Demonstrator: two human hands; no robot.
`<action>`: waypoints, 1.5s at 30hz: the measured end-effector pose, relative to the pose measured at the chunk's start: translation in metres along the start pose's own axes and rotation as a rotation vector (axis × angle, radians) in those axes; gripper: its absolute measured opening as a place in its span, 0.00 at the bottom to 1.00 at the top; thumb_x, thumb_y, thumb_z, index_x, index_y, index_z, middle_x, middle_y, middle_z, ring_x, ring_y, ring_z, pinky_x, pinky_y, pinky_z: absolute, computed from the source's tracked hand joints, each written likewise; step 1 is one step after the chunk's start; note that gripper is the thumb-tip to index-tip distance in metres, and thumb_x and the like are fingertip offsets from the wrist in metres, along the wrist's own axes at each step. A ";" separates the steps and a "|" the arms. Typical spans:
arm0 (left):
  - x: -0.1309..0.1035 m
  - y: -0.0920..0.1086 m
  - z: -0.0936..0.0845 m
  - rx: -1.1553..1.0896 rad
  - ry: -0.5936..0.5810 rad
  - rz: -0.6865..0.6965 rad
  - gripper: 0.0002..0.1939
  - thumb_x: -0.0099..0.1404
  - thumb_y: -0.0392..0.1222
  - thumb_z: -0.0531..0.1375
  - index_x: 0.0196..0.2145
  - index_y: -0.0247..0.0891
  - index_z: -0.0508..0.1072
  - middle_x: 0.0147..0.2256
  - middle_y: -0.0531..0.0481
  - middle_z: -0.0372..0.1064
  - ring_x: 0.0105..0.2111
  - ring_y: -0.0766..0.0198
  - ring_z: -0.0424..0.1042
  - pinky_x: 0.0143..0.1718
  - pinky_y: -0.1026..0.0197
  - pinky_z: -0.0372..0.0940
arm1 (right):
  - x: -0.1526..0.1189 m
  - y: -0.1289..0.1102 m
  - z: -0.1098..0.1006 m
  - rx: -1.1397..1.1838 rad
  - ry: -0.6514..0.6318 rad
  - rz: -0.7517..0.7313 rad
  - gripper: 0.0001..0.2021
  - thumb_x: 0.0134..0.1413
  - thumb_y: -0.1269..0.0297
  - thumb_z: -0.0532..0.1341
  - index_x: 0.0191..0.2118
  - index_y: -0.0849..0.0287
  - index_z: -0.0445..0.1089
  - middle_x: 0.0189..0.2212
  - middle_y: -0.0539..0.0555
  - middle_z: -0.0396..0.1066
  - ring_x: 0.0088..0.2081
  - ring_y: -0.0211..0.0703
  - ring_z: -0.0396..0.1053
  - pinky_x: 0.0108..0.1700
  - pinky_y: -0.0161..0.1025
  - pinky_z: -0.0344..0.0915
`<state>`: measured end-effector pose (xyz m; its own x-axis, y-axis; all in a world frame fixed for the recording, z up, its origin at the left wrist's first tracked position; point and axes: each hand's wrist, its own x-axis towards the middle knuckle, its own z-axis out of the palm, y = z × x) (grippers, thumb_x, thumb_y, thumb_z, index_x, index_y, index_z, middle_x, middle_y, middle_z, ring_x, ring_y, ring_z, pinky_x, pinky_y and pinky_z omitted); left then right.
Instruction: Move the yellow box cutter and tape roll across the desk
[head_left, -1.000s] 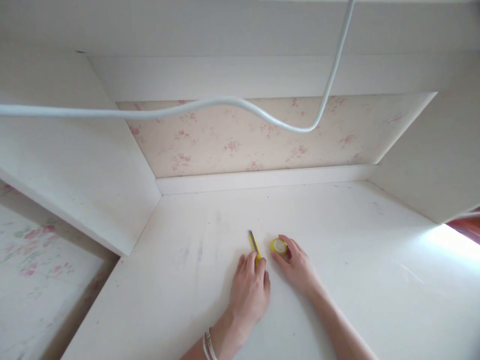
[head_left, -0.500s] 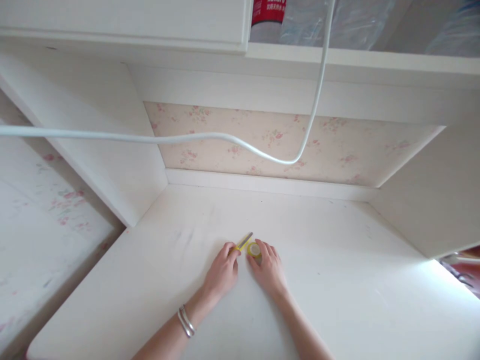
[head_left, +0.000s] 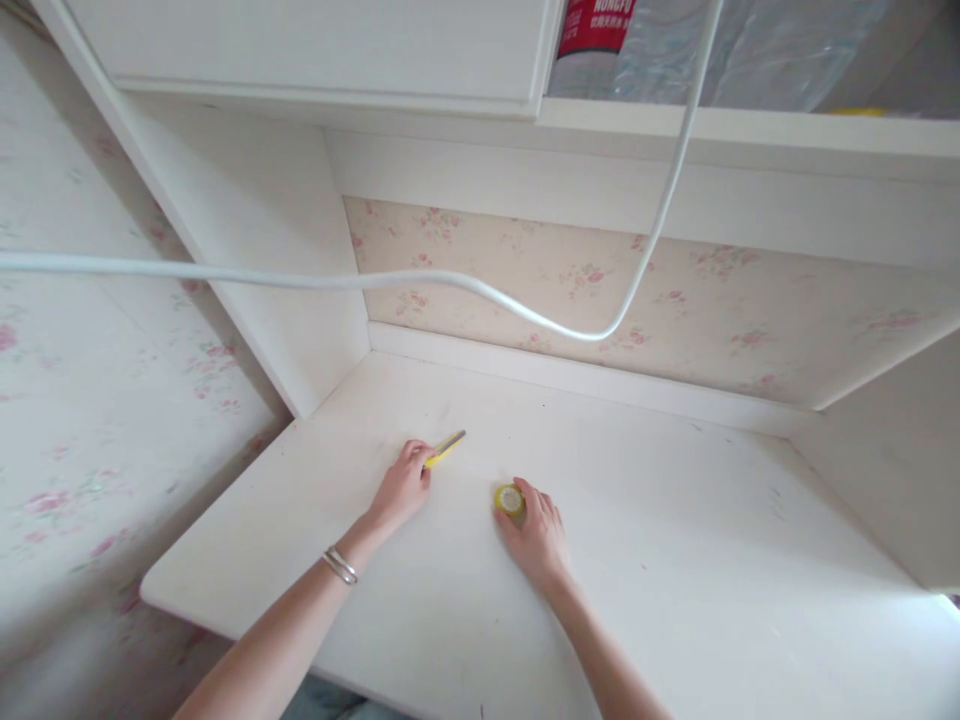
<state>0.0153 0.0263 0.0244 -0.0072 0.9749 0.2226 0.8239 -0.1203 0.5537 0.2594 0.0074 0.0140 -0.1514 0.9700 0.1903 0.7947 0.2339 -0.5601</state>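
Observation:
On the white desk [head_left: 465, 580], my left hand [head_left: 403, 484] is closed round one end of a slim yellow utility knife [head_left: 445, 449]. The knife's grey part points up and to the right, away from the fingers. My right hand [head_left: 538, 530] grips a small round yellow tape roll [head_left: 509, 499] between thumb and fingers. The roll's pale centre faces up. A gap of bare desk lies between the knife and the roll. My left fingers hide the near end of the knife.
A white cable [head_left: 450, 278] hangs across the view in front of the desk. Above is a shelf [head_left: 675, 118] with a red-labelled package [head_left: 596, 30] and clear plastic wrapping [head_left: 675, 60]. Side panels [head_left: 255, 230] and flowered wallpaper [head_left: 585, 275] bound the desk.
My left hand has moved left and away from my right hand, taking the utility knife with it. My right hand keeps hold of the tape roll. The camera view has turned slightly left.

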 end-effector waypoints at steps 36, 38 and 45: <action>-0.023 -0.044 -0.033 0.020 -0.012 0.236 0.29 0.52 0.24 0.51 0.51 0.42 0.61 0.46 0.47 0.63 0.47 0.59 0.63 0.49 0.55 0.60 | 0.052 -0.121 0.096 0.581 -0.200 -0.051 0.32 0.36 0.68 0.64 0.53 0.54 0.57 0.45 0.54 0.67 0.47 0.45 0.65 0.47 0.43 0.63; -0.018 -0.047 -0.032 0.064 -0.057 0.231 0.28 0.52 0.24 0.52 0.50 0.40 0.62 0.46 0.46 0.62 0.47 0.60 0.63 0.49 0.57 0.61 | 0.049 -0.117 0.096 0.604 -0.198 -0.026 0.31 0.39 0.66 0.63 0.53 0.55 0.57 0.48 0.56 0.65 0.47 0.45 0.64 0.48 0.43 0.63; -0.012 -0.040 -0.040 0.143 -0.118 0.275 0.28 0.54 0.36 0.58 0.53 0.41 0.60 0.50 0.46 0.60 0.50 0.58 0.60 0.53 0.56 0.56 | 0.010 -0.091 0.082 0.700 -0.027 -0.004 0.20 0.47 0.65 0.59 0.49 0.54 0.61 0.46 0.54 0.65 0.44 0.41 0.66 0.46 0.41 0.65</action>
<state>-0.0399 0.0123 0.0315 0.2856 0.9254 0.2492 0.8569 -0.3630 0.3659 0.1373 0.0015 0.0008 -0.1751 0.9681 0.1790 0.2299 0.2170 -0.9487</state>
